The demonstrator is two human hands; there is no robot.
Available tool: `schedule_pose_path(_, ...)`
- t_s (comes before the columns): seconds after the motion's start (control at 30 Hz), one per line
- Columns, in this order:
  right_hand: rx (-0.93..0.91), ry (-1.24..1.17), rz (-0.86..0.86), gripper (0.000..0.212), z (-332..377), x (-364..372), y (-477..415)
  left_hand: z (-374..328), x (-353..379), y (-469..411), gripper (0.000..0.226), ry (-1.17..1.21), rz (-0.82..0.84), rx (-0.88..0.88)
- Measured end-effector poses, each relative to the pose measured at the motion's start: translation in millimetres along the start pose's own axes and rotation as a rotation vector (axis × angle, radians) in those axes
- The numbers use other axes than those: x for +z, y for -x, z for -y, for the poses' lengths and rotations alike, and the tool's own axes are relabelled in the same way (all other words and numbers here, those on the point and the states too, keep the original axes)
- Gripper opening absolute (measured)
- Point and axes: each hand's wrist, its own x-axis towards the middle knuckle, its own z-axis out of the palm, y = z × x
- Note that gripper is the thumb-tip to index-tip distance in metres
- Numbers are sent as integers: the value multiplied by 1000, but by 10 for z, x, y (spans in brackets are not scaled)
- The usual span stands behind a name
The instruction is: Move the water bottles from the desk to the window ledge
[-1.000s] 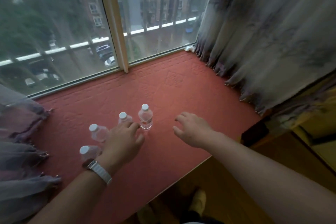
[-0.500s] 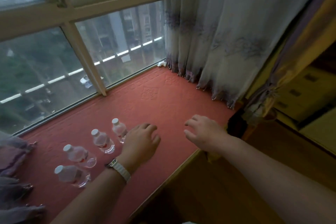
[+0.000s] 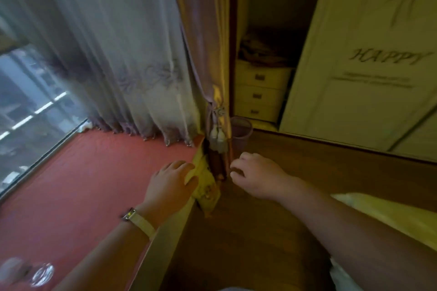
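The window ledge (image 3: 78, 179) is covered in a red patterned mat and fills the lower left. One clear water bottle (image 3: 35, 273) shows at the bottom left corner on the mat, blurred; the others are out of frame. My left hand (image 3: 171, 183), with a watch on the wrist, hovers over the ledge's right edge, fingers spread and empty. My right hand (image 3: 256, 176) is held over the wooden floor beside the curtain tie, fingers loosely apart, holding nothing.
Sheer grey curtains (image 3: 113, 54) hang along the ledge's far side. A tied curtain with tassels (image 3: 218, 134) hangs at the ledge corner. A small purple bin (image 3: 241, 133) stands on the wooden floor (image 3: 272, 231). A wardrobe door (image 3: 369, 59) and drawers (image 3: 260, 92) are at the right.
The view has swung to the right, away from the row of bottles. Both hands have moved right with it, from the ledge's middle to its right edge and the floor beyond.
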Motion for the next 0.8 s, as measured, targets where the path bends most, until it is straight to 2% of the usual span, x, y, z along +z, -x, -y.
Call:
schedule_pose_path(0.37,368,-81,-84,41,-1357,-214,275,-1158,366,-1411,40,42,195,302)
schedule_pose_path(0.53,510,-145,-86,43,-1915,-318,-110,-1427,579,-2305,41,63,251,434)
schedule_pose_path(0.7,650,-273,-94,38,-2405,-509,-681,-1570,688,-3322,48,-13,405,597)
schedule_pose_path(0.8,687,-259,-134,33,-2630,-727,-958,-1713,671,-3868,47,-15,386,686)
